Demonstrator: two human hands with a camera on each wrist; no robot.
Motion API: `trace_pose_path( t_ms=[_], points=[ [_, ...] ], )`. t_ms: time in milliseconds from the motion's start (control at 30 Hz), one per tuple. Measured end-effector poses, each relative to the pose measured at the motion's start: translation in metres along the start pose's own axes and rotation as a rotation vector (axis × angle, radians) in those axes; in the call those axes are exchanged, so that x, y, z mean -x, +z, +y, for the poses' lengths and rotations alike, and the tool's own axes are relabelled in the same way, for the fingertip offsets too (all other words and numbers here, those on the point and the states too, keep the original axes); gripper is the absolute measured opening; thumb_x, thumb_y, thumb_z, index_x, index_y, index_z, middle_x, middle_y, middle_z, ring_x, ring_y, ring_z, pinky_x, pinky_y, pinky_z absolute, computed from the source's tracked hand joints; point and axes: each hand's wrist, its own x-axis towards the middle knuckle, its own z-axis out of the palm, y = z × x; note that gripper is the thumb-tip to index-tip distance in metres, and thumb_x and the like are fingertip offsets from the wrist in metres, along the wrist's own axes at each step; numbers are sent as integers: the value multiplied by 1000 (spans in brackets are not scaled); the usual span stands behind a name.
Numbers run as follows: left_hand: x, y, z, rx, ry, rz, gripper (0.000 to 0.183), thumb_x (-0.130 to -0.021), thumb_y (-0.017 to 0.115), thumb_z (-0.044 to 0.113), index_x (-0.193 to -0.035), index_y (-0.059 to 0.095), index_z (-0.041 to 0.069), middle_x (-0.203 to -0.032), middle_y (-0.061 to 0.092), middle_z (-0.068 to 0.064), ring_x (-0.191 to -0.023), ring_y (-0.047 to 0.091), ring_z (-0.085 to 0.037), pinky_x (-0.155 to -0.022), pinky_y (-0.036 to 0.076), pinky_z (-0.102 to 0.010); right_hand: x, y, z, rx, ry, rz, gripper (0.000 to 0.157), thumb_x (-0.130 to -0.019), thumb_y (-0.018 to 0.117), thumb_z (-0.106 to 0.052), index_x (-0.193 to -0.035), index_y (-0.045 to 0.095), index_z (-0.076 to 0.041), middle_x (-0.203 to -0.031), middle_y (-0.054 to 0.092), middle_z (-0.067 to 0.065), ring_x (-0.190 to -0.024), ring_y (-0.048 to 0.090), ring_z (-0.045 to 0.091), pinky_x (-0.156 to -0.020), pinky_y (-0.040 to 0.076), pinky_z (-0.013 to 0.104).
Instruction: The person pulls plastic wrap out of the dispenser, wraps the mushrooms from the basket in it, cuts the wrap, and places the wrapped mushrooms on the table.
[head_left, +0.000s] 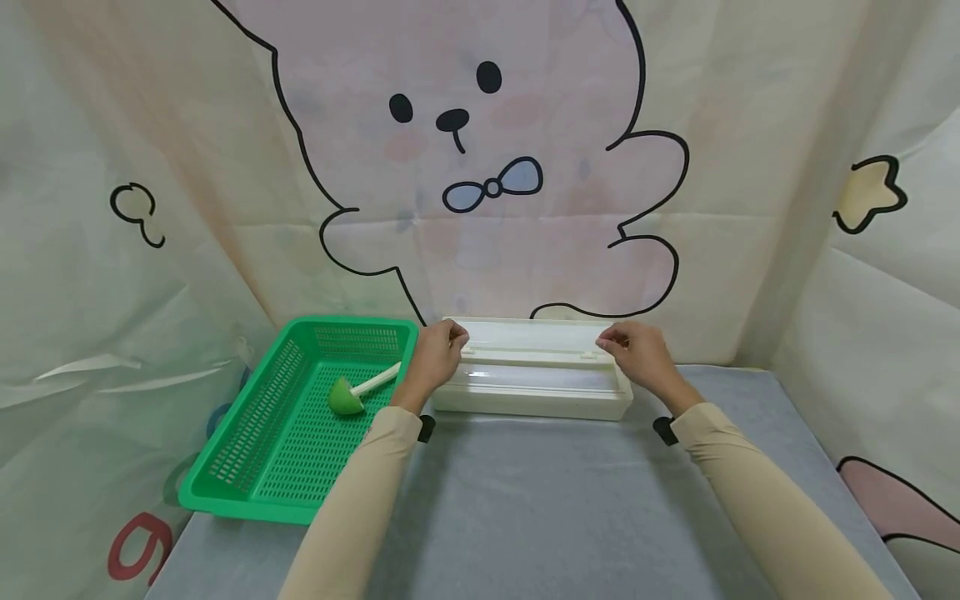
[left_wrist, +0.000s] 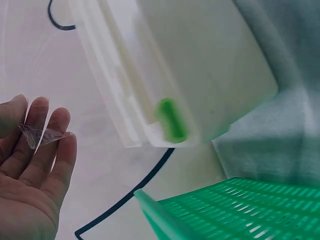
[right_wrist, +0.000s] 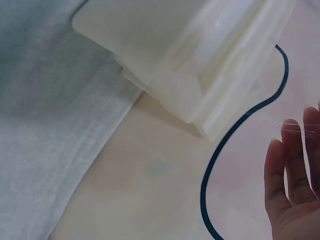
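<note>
A white cling film dispenser box (head_left: 532,404) stands on the table with its lid raised at the back. Over its left end, my left hand (head_left: 435,358) pinches clear cling film (left_wrist: 37,137), crumpled between thumb and fingers in the left wrist view. On the other side, my right hand (head_left: 645,358) has its thumb and forefinger together at the film's right edge; in the right wrist view thin film crosses the fingers. A blurred green piece (left_wrist: 172,120) shows at the box's left end. The film between the hands is hard to see.
Left of the box, a green perforated basket (head_left: 300,510) holds a ladle (head_left: 346,398) with a green bowl and white handle. A grey cloth (head_left: 570,508) covers the table. Behind hangs a printed curtain (head_left: 750,250) with a cartoon bear.
</note>
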Motion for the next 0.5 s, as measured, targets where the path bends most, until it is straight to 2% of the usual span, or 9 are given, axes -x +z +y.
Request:
trace_pose_path(
  t_ms=[267, 500],
  points=[
    [-2, -13, 9, 71, -24, 12, 16, -104, 60, 14, -106, 69, 1, -97, 69, -11, -88, 63, -25, -79, 53, -40, -4, -14, -12, -27, -24, 34, 11, -97, 70, -8, -96, 74, 2, -95, 73, 20, -91, 68, 40, -80, 53, 55],
    [-4, -24, 17, 132, 6, 51, 17, -104, 59, 12, -107, 69, -2, -99, 70, -15, -92, 65, -29, -82, 52, -43, -9, -26, -21, -21, -41, 54, 13, -99, 68, -10, -98, 73, 2, -95, 73, 21, -88, 70, 40, -76, 55, 55]
  ],
)
